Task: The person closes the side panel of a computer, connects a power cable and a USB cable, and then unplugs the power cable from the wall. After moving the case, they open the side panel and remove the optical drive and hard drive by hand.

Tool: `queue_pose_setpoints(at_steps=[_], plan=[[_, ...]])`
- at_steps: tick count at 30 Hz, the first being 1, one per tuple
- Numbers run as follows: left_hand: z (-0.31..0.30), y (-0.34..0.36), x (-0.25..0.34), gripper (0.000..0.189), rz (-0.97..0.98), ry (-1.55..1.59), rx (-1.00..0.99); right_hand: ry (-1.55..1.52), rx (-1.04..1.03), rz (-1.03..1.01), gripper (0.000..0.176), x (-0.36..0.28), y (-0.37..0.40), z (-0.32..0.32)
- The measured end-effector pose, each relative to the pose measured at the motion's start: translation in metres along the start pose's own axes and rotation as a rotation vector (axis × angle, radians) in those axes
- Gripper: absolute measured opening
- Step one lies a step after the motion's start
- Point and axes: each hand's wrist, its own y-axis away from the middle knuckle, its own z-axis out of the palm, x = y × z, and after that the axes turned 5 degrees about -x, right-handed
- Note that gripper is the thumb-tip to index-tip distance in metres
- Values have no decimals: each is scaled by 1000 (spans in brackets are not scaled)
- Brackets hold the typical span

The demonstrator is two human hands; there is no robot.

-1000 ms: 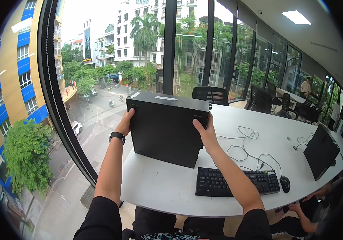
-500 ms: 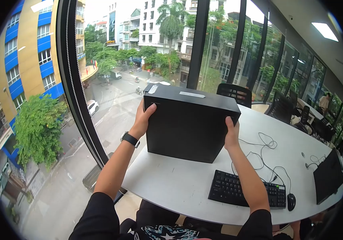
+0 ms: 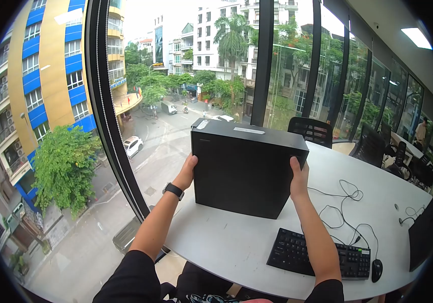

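Observation:
A black desktop computer case (image 3: 244, 169) stands on its side at the left end of the white table (image 3: 226, 242). My left hand (image 3: 187, 172) grips its left edge, a black watch on that wrist. My right hand (image 3: 298, 178) clasps its right edge. I cannot tell whether the case's lower edge touches the tabletop.
A black keyboard (image 3: 317, 255) and mouse (image 3: 376, 270) lie at the right, with thin cables (image 3: 345, 209) looped behind them. A dark monitor (image 3: 425, 235) stands at the far right. Black office chairs (image 3: 317, 132) line the glass wall. A person stands far back at the right.
My view has swung left, so the case and table now sit further right in frame. Both hands have slid lower along the case's side edges.

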Motion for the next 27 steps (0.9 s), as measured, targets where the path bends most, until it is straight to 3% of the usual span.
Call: queue_pose_setpoints(at_steps=[5, 8, 10, 15, 19, 22, 25, 27], plan=[[24, 16, 18, 88, 25, 11, 41, 9, -1, 23, 71, -1, -3, -7], [46, 39, 35, 78, 169, -7, 85, -50, -19, 88, 72, 14, -9, -24], [62, 59, 52, 74, 189, -173, 184, -116, -70, 115, 79, 42, -21, -43], [84, 89, 68, 85, 156, -170, 302, -315, -127, 164, 85, 71, -31, -52], [67, 94, 61, 101, 170, -239, 272, -57, 20, 144, 77, 42, -10, -33], [44, 97, 52, 116, 7, 40, 78, 74, 195, 90, 62, 29, 14, -9], [47, 101, 11, 103, 8, 11, 179, 178, 213, 27, 61, 48, 12, -14], [50, 105, 23, 97, -63, 10, 208, 174, 476, 5, 60, 45, 12, 8]])
